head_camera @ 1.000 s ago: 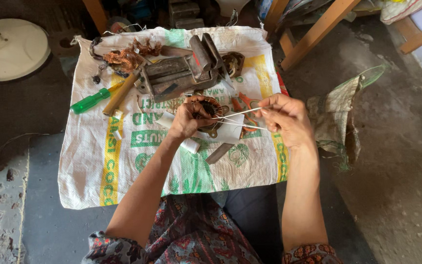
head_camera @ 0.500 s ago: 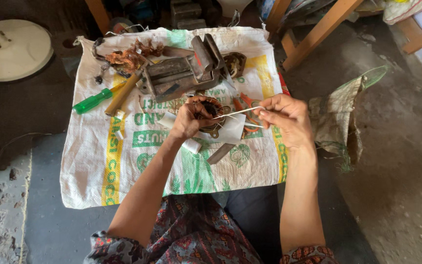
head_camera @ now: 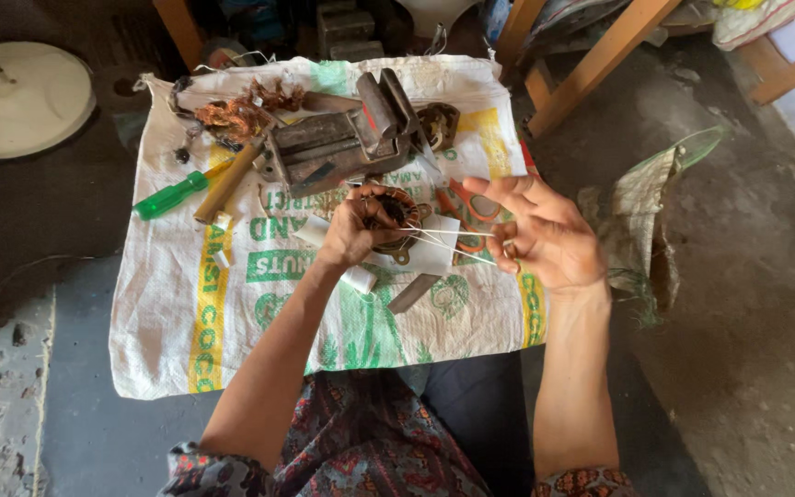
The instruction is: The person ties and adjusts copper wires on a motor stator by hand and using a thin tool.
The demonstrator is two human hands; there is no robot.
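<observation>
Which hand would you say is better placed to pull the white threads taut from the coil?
Probably the right hand: it already pinches the white threads running out from the coil, while the left hand is wrapped around the coil, steadying it over the sack.

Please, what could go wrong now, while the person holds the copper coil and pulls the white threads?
The white threads run taut from the copper coil in the left hand to the right hand; a hard pull might snap them or drag the coil loose. Orange-handled scissors lie under the threads, so these might catch. The metal parts behind could hurt knuckles.
</observation>
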